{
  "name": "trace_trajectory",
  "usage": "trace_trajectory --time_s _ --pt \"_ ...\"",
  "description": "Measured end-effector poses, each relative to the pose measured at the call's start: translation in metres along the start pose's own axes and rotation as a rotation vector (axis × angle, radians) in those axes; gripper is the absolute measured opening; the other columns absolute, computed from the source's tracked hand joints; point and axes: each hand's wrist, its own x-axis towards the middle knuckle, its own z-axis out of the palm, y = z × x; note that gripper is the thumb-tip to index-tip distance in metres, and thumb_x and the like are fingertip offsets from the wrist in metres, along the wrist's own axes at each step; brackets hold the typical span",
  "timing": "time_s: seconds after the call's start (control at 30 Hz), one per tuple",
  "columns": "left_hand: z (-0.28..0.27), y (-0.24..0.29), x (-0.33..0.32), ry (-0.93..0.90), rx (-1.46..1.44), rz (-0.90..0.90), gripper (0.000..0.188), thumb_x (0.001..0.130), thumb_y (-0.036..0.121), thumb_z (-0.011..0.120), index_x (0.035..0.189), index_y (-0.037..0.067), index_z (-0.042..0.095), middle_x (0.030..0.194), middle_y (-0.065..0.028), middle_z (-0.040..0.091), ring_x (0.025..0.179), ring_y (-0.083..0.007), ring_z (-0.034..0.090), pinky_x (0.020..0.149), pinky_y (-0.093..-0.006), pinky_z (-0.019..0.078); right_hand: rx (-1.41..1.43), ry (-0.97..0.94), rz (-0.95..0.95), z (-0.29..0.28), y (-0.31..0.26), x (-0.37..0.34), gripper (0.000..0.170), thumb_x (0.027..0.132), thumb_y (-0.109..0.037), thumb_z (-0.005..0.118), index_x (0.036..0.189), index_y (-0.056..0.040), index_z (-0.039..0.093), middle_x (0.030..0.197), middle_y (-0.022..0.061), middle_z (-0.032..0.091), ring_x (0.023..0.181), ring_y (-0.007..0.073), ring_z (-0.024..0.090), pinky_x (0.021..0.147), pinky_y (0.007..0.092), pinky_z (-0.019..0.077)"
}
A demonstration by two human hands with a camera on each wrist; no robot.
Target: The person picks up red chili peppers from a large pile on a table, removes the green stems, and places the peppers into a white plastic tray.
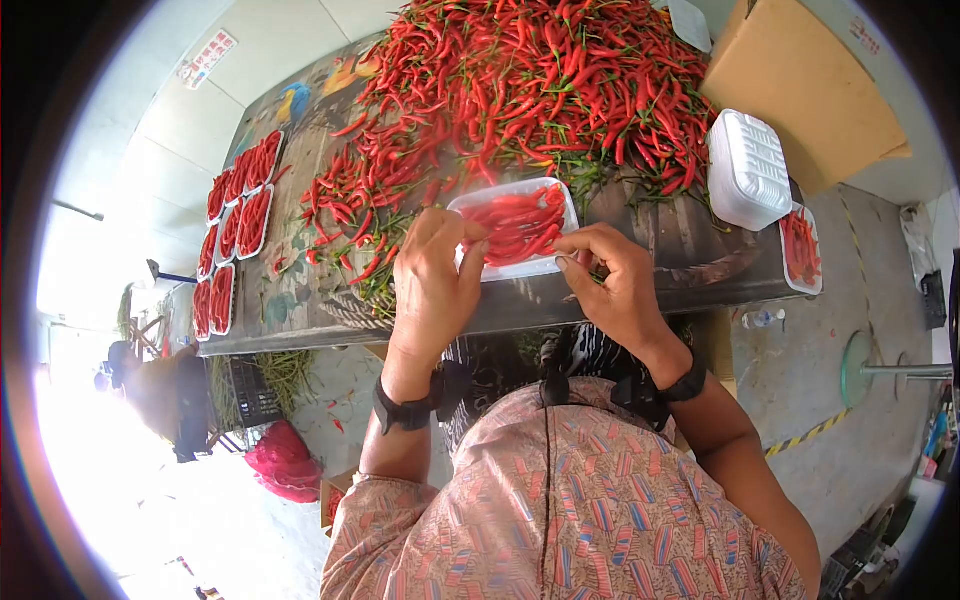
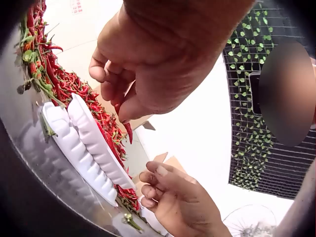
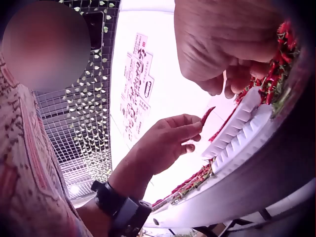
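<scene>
A white plastic tray (image 1: 571, 212) filled with red chili peppers (image 1: 515, 222) is in front of me near the table's edge. My left hand (image 1: 432, 275) is over the tray's left side, pinching a single red chili pepper (image 2: 129, 132) between thumb and fingers; its tip also shows in the right wrist view. At the tray's right side is my right hand (image 1: 622, 285), its fingers loosely curled and nothing visible in them in the left wrist view. In both wrist views, a second ribbed white tray (image 3: 242, 152) lies directly under the filled one.
A large heap of chili peppers (image 1: 540, 80) covers the back of the table (image 1: 680, 225). Several filled trays (image 1: 240, 225) stand at the left. Stacked white trays (image 1: 748, 170), another filled tray (image 1: 800, 250) and a cardboard box (image 1: 800, 90) are at the right.
</scene>
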Motion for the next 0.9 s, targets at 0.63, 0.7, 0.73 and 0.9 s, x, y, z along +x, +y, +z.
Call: trace_trajectory --time_s 0.63,0.7,0.73,0.9 --pt "0.008 -0.011 0.016 -0.127 0.029 -0.078 0.012 0.076 0.005 0.073 0.088 0.005 0.069 0.088 -0.0125 0.065 0.085 -0.0334 0.066 0.076 -0.0428 0.0519 -0.012 0.047 -0.007 0.001 0.011 -0.003 0.019 0.082 0.0 0.072 0.1 -0.0044 0.069 0.092 0.0097 0.066 0.069 0.0201 0.06 0.064 0.0312 0.0493" --pt "0.007 -0.009 0.017 -0.13 0.041 -0.077 0.012 0.077 0.005 0.073 0.089 0.005 0.07 0.088 -0.0125 0.065 0.086 -0.0334 0.066 0.076 -0.0428 0.0521 -0.013 0.048 -0.012 0.002 0.011 -0.002 0.019 0.081 0.0 0.072 0.1 -0.0044 0.069 0.091 0.0097 0.066 0.069 0.0202 0.06 0.064 0.0312 0.0492" --pt "0.007 -0.008 0.017 -0.133 0.053 -0.076 0.012 0.078 0.006 0.072 0.089 0.005 0.07 0.089 -0.0125 0.065 0.086 -0.0335 0.066 0.077 -0.0429 0.0523 -0.018 0.052 -0.012 0.002 0.01 -0.002 0.019 0.081 0.0 0.072 0.099 -0.0043 0.069 0.091 0.0097 0.066 0.068 0.0205 0.06 0.064 0.0312 0.0493" --pt "0.006 -0.009 0.017 -0.148 0.048 -0.102 0.011 0.079 0.007 0.071 0.09 0.006 0.07 0.089 -0.0129 0.065 0.086 -0.034 0.066 0.076 -0.0432 0.0523 -0.084 0.016 -0.016 0.001 0.007 0.002 0.016 0.084 0.003 0.07 0.099 -0.0018 0.071 0.1 0.0088 0.065 0.075 0.0133 0.061 0.065 0.0266 0.0501"
